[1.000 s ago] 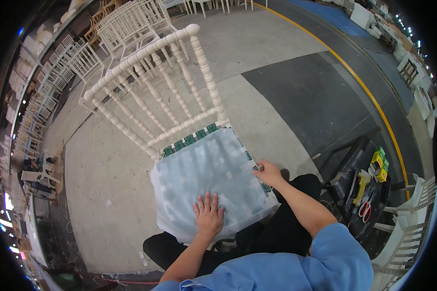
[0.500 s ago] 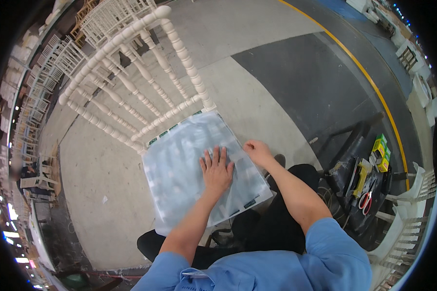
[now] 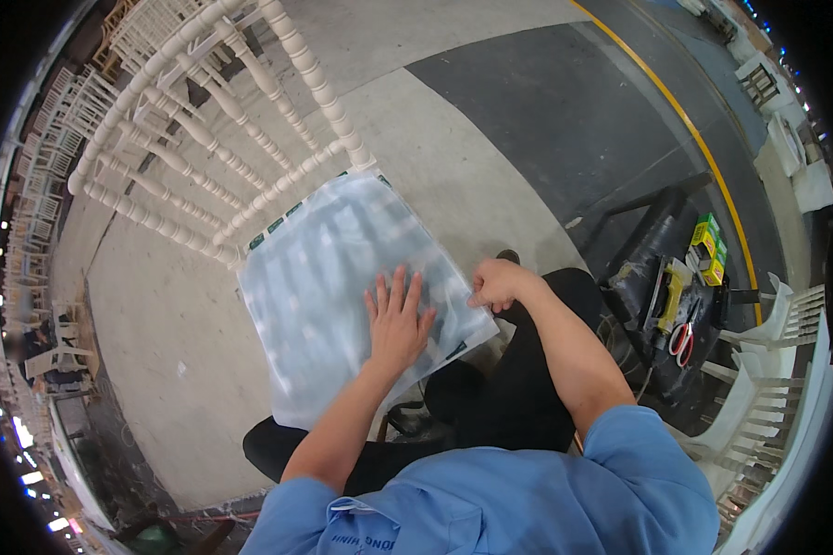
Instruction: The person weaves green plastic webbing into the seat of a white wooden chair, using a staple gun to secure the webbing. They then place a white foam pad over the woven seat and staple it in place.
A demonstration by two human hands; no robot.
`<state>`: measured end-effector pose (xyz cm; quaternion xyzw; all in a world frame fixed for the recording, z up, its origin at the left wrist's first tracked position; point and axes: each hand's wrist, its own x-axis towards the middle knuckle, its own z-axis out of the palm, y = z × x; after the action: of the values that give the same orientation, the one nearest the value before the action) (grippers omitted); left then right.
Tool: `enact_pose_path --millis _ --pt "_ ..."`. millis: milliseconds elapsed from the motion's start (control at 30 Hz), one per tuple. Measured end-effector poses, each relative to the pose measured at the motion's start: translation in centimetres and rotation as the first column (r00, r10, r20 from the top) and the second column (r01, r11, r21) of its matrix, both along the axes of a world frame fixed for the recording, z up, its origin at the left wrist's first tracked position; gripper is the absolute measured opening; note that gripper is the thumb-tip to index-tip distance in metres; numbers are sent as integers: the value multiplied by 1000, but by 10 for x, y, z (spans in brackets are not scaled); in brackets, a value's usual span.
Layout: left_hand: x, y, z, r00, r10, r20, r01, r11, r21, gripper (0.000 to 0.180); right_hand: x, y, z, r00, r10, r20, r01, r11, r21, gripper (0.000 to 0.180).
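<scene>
A white chair with turned spindles [image 3: 319, 88] stands before me, its back on the far side. Over its square seat lies a translucent plastic sheet [image 3: 319, 250], wrinkled, with small dark green patches showing along the far and near edges. My left hand [image 3: 398, 324] rests flat on the sheet, fingers spread, right of its middle. At the seat's right edge, close to the near right corner, my right hand [image 3: 502, 284] is closed, thumb and forefinger pinched at the sheet's rim. Its other fingers are curled under, and the exact grip is partly hidden.
To the right, a black stand [image 3: 643, 264] carries red-handled scissors [image 3: 682, 344], a yellow tool [image 3: 671, 301] and yellow-green boxes [image 3: 709, 250]. White chairs [image 3: 768, 370] stand at the lower right. More chairs [image 3: 60, 139] line the far left. A yellow line [image 3: 694, 129] crosses the floor.
My right hand has come along the right edge toward the near corner and now pinches there. My left hand stays flat on the sheet. The whole view has shifted a little.
</scene>
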<state>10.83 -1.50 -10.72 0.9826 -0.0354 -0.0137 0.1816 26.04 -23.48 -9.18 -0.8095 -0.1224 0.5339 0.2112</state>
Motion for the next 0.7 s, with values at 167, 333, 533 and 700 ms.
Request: enact_pose_path --millis 167,333,533,700 --pt "-108 2 15 958 -96 -269 108 994 30 90 -21 -6 -9 987 -99 -128 101 995 14 42" --pt "-116 15 -5 990 -92 -103 107 983 150 95 -18 -4 -15 987 -68 -144 77 995 63 40" --pt "-88 11 -23 997 -28 -72 39 987 158 93 9 1 -32 994 -102 34 97 985 143 35" --pt "-64 12 -29 1000 -11 16 9 990 140 88 10 1 -46 911 -307 276 217 925 313 24"
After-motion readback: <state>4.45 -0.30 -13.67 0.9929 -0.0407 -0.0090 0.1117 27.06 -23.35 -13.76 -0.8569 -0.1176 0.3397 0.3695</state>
